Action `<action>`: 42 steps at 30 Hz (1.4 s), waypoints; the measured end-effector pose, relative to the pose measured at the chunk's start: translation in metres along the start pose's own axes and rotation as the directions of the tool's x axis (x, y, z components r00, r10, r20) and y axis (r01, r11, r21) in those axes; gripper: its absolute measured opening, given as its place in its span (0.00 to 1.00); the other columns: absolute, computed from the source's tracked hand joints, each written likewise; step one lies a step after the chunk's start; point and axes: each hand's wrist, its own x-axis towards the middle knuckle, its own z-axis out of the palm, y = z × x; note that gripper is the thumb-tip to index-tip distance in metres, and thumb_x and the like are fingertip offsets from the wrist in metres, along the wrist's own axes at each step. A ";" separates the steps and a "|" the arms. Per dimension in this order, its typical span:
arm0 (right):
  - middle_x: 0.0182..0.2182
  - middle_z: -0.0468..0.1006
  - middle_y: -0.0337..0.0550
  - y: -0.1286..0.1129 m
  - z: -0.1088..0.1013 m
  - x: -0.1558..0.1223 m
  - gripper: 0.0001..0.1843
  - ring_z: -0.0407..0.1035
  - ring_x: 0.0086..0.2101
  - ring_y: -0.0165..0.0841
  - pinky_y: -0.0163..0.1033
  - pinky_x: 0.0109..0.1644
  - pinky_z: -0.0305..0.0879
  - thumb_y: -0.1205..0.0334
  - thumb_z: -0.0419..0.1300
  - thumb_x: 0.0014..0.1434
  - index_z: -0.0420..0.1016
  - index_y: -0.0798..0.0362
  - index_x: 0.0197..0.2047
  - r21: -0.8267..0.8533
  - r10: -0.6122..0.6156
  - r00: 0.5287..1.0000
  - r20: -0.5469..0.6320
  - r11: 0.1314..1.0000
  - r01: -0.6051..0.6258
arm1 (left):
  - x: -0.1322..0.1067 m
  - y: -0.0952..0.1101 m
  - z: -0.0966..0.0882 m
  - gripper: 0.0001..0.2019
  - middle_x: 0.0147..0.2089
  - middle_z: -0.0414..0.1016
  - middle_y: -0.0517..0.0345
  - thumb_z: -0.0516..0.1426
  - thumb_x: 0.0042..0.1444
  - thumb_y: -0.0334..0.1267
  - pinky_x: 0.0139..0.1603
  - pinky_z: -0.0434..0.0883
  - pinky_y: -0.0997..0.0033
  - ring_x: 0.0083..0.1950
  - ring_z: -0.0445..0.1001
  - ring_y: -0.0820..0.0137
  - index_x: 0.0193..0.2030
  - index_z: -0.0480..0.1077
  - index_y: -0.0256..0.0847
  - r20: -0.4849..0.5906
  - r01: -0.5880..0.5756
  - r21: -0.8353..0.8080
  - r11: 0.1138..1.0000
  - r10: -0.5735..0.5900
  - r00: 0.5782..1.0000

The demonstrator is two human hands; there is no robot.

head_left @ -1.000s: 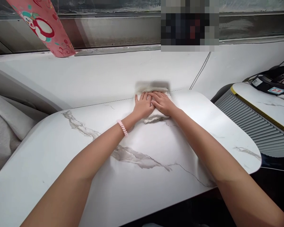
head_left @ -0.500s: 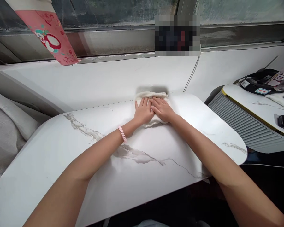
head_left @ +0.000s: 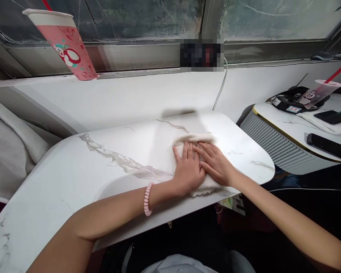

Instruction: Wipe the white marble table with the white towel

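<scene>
A cream-white towel (head_left: 207, 186) lies bunched on the white marble-patterned table (head_left: 130, 142), near its front edge and right of the middle. My left hand (head_left: 189, 170) presses flat on it, fingers stretched out and spread. Just to the right, my right hand (head_left: 217, 163) also lies flat on the towel, its fingers overlapping the edge of the left hand. Neither hand is closed around the cloth. Around my left wrist is a pink coil band (head_left: 148, 199). Part of the towel is hidden under both palms, and its far edge is blurred.
A pink paper cup (head_left: 71, 53) with a red straw stands on the window ledge. A grey cable (head_left: 221, 87) runs down the wall. On the ribbed-side counter (head_left: 272, 131) at right are a clear cup (head_left: 318, 94), a black phone (head_left: 328, 146) and a white cloth.
Both hands have moved with the towel from the table's back edge by the wall towards its front edge, slightly rightward. The view has shifted, showing more of the right-hand counter.
</scene>
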 end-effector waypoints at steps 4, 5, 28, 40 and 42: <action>0.68 0.54 0.51 -0.016 -0.013 -0.040 0.31 0.45 0.68 0.44 0.60 0.71 0.45 0.50 0.42 0.69 0.46 0.46 0.72 0.013 0.065 0.998 0.007 0.998 -0.065 | -0.021 0.022 0.005 0.33 0.74 0.42 0.34 0.43 0.65 0.45 0.69 0.32 0.28 0.75 0.36 0.46 0.72 0.48 0.28 0.022 -0.104 -0.020 0.994 0.105 0.994; 0.69 0.53 0.51 -0.018 -0.016 -0.047 0.31 0.45 0.68 0.44 0.60 0.71 0.44 0.51 0.42 0.69 0.45 0.46 0.72 0.014 0.079 0.997 0.009 0.997 -0.079 | -0.024 0.026 0.006 0.33 0.74 0.42 0.34 0.44 0.65 0.45 0.69 0.32 0.28 0.75 0.36 0.46 0.72 0.47 0.28 0.026 -0.126 -0.023 0.992 0.126 0.992; 0.60 0.67 0.51 0.082 0.008 0.069 0.28 0.58 0.62 0.46 0.57 0.65 0.52 0.44 0.40 0.68 0.63 0.50 0.63 0.088 0.006 0.993 -0.120 0.996 0.005 | 0.090 -0.011 0.000 0.30 0.74 0.47 0.41 0.40 0.65 0.41 0.71 0.37 0.37 0.76 0.41 0.55 0.72 0.47 0.30 -0.001 0.070 0.047 0.996 -0.070 0.998; 0.61 0.68 0.47 0.123 0.017 0.139 0.26 0.59 0.60 0.46 0.55 0.65 0.51 0.50 0.45 0.67 0.64 0.48 0.63 0.143 0.135 0.980 -0.143 0.983 -0.114 | 0.175 -0.061 0.000 0.28 0.73 0.52 0.46 0.40 0.65 0.41 0.72 0.37 0.43 0.74 0.46 0.62 0.71 0.50 0.36 -0.034 0.028 0.047 0.999 -0.026 0.999; 0.60 0.68 0.48 0.127 0.017 0.145 0.25 0.59 0.60 0.46 0.55 0.65 0.51 0.51 0.46 0.66 0.64 0.49 0.63 0.147 0.180 0.973 -0.148 0.977 -0.158 | 0.185 -0.064 0.001 0.28 0.73 0.53 0.48 0.40 0.65 0.41 0.72 0.38 0.43 0.74 0.47 0.63 0.71 0.52 0.38 -0.044 0.014 0.041 0.999 -0.013 0.999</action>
